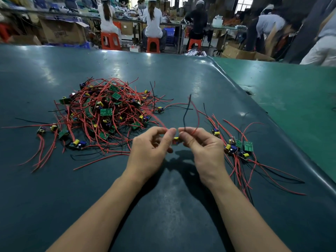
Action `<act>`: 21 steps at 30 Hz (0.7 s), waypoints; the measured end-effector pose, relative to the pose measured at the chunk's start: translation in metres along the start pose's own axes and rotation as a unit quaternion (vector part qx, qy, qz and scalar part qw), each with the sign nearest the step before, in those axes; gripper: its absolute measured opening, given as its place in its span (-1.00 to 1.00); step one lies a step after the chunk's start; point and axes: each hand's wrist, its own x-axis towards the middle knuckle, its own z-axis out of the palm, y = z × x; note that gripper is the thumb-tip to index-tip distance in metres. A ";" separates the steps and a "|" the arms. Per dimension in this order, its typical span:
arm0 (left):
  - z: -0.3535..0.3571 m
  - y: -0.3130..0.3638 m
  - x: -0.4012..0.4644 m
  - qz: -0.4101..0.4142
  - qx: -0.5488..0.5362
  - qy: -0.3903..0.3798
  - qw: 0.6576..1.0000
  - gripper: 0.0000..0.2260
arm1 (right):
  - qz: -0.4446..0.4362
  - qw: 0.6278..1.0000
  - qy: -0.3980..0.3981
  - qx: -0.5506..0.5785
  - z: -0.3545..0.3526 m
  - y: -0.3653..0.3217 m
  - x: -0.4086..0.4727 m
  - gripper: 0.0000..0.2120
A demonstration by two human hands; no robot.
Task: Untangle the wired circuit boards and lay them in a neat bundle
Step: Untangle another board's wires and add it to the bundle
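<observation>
A tangled heap of small green circuit boards [105, 111] with red and black wires lies on the dark green table [54, 188], left of centre. To the right sits a smaller bundle of boards [236, 145], their wires trailing toward me. Between my hands hangs one small board [176, 140] with a yellow capacitor. My left hand [151, 150] pinches a red wire of it that streaks off toward the heap. My right hand [201, 148] pinches its other red and black wires [187, 113], which loop upward.
A lighter green mat [294, 99] covers the table's right side, past a raised seam. Beyond the far edge, several people sit on orange stools [110, 40] at benches, with cardboard boxes [61, 31] around them.
</observation>
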 end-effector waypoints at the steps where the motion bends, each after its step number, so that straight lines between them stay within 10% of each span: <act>1: -0.001 -0.001 0.001 0.002 -0.011 0.009 1.000 -0.83 | -0.002 1.000 -0.009 -0.009 0.001 0.000 -0.001 -0.90; 10: 0.000 0.001 0.003 0.007 -0.096 0.055 0.994 -0.93 | 0.185 0.954 0.096 0.216 0.001 -0.005 0.005 -0.91; 21: -0.001 0.005 0.006 -0.079 -0.193 -0.003 0.978 -0.94 | 0.170 0.975 0.059 0.127 0.002 -0.006 0.002 -0.90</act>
